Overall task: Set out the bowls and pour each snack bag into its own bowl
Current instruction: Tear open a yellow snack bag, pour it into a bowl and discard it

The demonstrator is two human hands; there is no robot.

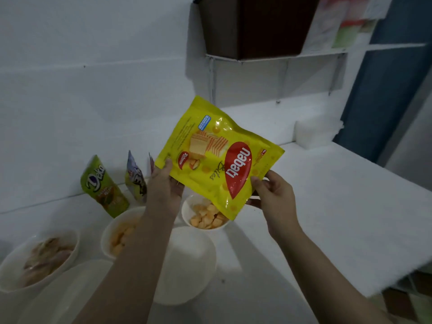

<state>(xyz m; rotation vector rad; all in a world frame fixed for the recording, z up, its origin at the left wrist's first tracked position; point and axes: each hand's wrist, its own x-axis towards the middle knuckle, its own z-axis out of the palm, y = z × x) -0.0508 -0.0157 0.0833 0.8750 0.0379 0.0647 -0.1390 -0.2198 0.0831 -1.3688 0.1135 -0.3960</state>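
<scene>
A yellow Nabati snack bag (217,157) hangs upside down and tilted above a white bowl (187,212) that holds orange wafer bites (207,219). My left hand (164,183) grips the bag's left edge. My right hand (272,195) pinches its lower right corner. An empty white bowl (189,265) sits nearer to me. A bowl with orange pieces (112,239) lies partly behind my left forearm. At far left another bowl (14,265) holds pale brown snacks.
A green Deka bag (102,185) and a purple-grey bag (135,178) lean against the white wall at the back of the white counter (327,218). The counter's edge drops off at the right. A dark brown bin (254,24) sits on a wall shelf above.
</scene>
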